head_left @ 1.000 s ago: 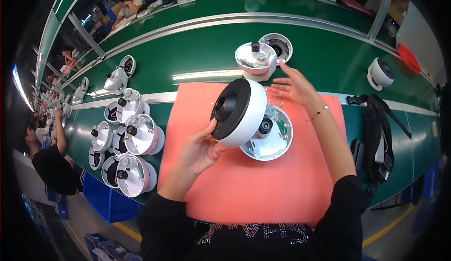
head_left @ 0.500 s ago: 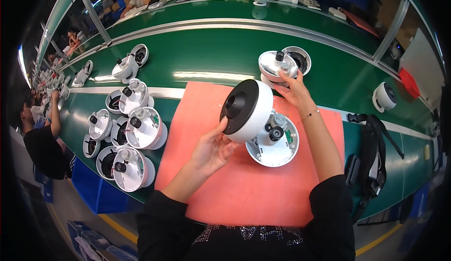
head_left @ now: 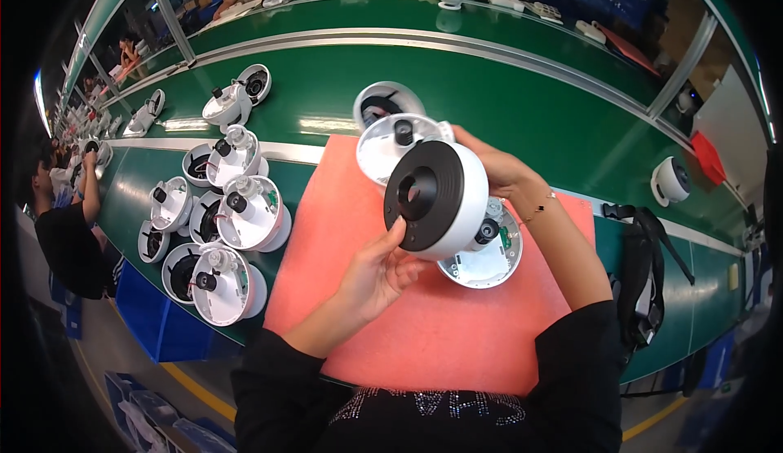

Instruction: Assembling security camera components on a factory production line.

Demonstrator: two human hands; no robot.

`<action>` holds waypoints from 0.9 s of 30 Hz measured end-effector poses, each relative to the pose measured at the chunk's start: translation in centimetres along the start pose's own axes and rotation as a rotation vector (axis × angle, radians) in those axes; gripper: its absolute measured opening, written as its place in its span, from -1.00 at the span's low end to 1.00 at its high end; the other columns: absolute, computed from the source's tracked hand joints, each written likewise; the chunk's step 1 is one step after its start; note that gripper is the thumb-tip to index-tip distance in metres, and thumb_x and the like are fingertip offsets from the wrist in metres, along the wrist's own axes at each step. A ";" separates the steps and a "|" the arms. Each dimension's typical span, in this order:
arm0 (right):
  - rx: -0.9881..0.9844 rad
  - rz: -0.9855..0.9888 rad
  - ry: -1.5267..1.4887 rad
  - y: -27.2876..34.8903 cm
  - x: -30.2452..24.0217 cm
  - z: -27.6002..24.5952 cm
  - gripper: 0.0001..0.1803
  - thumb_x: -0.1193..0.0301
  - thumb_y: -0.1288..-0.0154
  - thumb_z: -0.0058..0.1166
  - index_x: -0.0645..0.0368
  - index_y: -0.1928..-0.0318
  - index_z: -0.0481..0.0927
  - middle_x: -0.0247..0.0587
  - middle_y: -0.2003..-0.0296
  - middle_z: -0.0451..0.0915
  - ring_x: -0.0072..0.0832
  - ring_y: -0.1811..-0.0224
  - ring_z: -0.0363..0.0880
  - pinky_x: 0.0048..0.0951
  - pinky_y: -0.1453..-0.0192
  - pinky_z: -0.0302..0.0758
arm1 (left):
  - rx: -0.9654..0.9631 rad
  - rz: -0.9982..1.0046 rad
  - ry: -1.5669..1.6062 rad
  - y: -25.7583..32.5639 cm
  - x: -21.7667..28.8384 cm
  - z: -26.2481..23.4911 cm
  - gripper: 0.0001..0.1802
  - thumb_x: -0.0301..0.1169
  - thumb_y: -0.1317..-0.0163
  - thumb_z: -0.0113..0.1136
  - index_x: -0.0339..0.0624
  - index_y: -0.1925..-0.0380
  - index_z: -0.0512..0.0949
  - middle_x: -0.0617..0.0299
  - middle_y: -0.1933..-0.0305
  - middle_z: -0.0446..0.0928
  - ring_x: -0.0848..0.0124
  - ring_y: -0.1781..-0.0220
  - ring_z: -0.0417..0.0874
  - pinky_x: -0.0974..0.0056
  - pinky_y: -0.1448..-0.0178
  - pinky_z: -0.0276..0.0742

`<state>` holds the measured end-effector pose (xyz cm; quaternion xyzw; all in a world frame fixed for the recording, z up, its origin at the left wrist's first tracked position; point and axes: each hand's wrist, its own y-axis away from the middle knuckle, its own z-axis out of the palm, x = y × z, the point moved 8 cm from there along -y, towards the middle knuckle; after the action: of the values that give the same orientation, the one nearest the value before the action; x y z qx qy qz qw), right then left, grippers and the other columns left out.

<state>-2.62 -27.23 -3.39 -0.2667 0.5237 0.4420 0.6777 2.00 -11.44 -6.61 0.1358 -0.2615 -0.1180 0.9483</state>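
My left hand (head_left: 371, 280) grips a round white camera shell (head_left: 469, 200) with a black front, thumb on the black face and fingers beneath. Behind and below it, an opened white camera half (head_left: 481, 269) with a black lens and green circuit board rests on the pink mat (head_left: 424, 343). Whether the two are joined is hidden. My right hand (head_left: 504, 172) reaches behind the shell and is closed on an opened camera housing (head_left: 378, 155), a white half with a lens. Its dark-lined cup (head_left: 391, 90) stands beyond. The right fingertips are mostly hidden.
Several opened camera housings (head_left: 249, 225) cluster left of the mat. Another opened housing (head_left: 230, 104) stands on the green belt (head_left: 310, 74). A white camera (head_left: 670, 181) is at the right, near a black strap (head_left: 644, 265). A co-worker (head_left: 69, 225) sits at the left.
My right hand has brought the opened housing leftward from the green belt, behind the shell. The shell in my left hand has turned and shifted slightly right.
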 end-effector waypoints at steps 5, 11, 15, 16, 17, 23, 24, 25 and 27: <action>-0.006 0.199 0.039 -0.2 1.3 1.2 -0.37 0.38 -0.22 0.02 0.14 -0.25 0.08 -0.08 -0.05 0.37 -0.50 -0.02 0.45 -0.50 0.02 0.48 | -0.041 0.033 -0.068 0.7 -0.3 0.5 -0.63 -0.18 -0.28 -0.09 -0.13 0.01 0.30 0.19 0.20 0.52 0.52 0.34 0.61 0.61 0.44 0.55; -0.175 0.199 -0.071 0.3 2.4 0.3 -0.47 0.26 -0.21 0.02 0.23 -0.14 0.30 -0.15 0.04 0.47 -0.53 0.03 0.46 -0.56 0.06 0.48 | -0.062 0.076 -0.182 0.8 -0.8 2.1 -0.62 -0.17 -0.31 -0.17 -0.09 -0.05 0.26 0.22 0.10 0.47 0.40 0.20 0.58 0.63 0.43 0.47; 0.147 -0.135 0.298 2.4 -1.6 -0.5 -0.62 0.29 -0.30 -0.12 0.30 -0.02 0.41 -0.18 0.23 0.54 -0.57 0.22 0.54 -0.64 0.14 0.48 | -0.039 0.081 -0.276 1.0 -0.8 3.3 -0.64 -0.20 -0.30 -0.13 -0.06 -0.04 0.24 0.26 0.08 0.44 0.44 0.17 0.57 0.57 0.37 0.50; 0.351 -0.221 0.352 4.5 -3.0 -0.8 -0.63 0.26 -0.31 -0.13 0.29 0.02 0.44 -0.23 0.28 0.54 -0.61 0.28 0.53 -0.66 0.19 0.48 | -0.009 0.112 -0.332 1.0 -0.5 3.4 -0.61 -0.22 -0.26 -0.04 -0.04 -0.05 0.21 0.27 0.09 0.45 0.48 0.17 0.56 0.52 0.30 0.52; 0.439 -0.249 0.306 6.5 -3.9 -0.2 -0.63 0.24 -0.33 -0.17 0.27 0.02 0.41 -0.24 0.28 0.51 -0.59 0.23 0.51 -0.62 0.23 0.47 | 0.040 0.158 -0.385 1.2 0.1 3.1 -0.55 -0.23 -0.22 0.04 -0.02 -0.06 0.18 0.27 0.10 0.45 0.53 0.17 0.56 0.47 0.23 0.54; 0.402 -0.372 0.208 15.9 -3.5 5.4 -0.28 0.51 -0.12 0.08 0.20 -0.23 -0.01 -0.04 -0.05 0.27 -0.39 -0.03 0.41 -0.46 0.10 0.52 | -0.002 0.293 -0.518 1.3 -0.1 3.7 -0.50 -0.32 -0.17 0.10 -0.11 -0.03 0.11 0.19 0.12 0.45 0.47 0.14 0.55 0.42 0.24 0.56; 0.446 -0.334 0.220 16.2 -3.4 5.9 -0.19 0.58 -0.08 0.11 0.18 -0.26 -0.09 -0.02 -0.06 0.26 -0.37 -0.04 0.40 -0.45 0.09 0.53 | -0.041 0.340 -0.587 1.3 0.0 4.2 -0.53 -0.36 -0.17 0.11 -0.14 0.01 0.12 0.15 0.12 0.45 0.45 0.14 0.55 0.43 0.26 0.56; 0.443 -0.289 0.285 16.1 -2.6 5.6 -0.12 0.65 -0.03 0.11 0.16 -0.26 -0.17 -0.01 -0.03 0.29 -0.37 -0.02 0.41 -0.45 0.07 0.52 | -0.062 0.372 -0.565 1.4 0.0 4.7 -0.56 -0.46 -0.13 0.13 -0.18 0.08 0.13 0.06 0.11 0.43 0.43 0.15 0.56 0.42 0.24 0.57; 0.432 -0.261 0.267 16.3 -1.7 5.3 -0.14 0.65 -0.02 0.12 0.17 -0.24 -0.15 -0.01 -0.01 0.30 -0.38 -0.01 0.42 -0.45 0.06 0.52 | -0.059 0.426 -0.580 1.5 -0.2 5.1 -0.55 -0.50 -0.11 0.15 -0.19 0.09 0.12 0.05 0.11 0.42 0.42 0.14 0.56 0.40 0.20 0.57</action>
<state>-14.52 -15.79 1.47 -0.2372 0.6514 0.1902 0.6952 -0.58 -10.94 -2.02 0.0118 -0.5387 0.0413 0.8414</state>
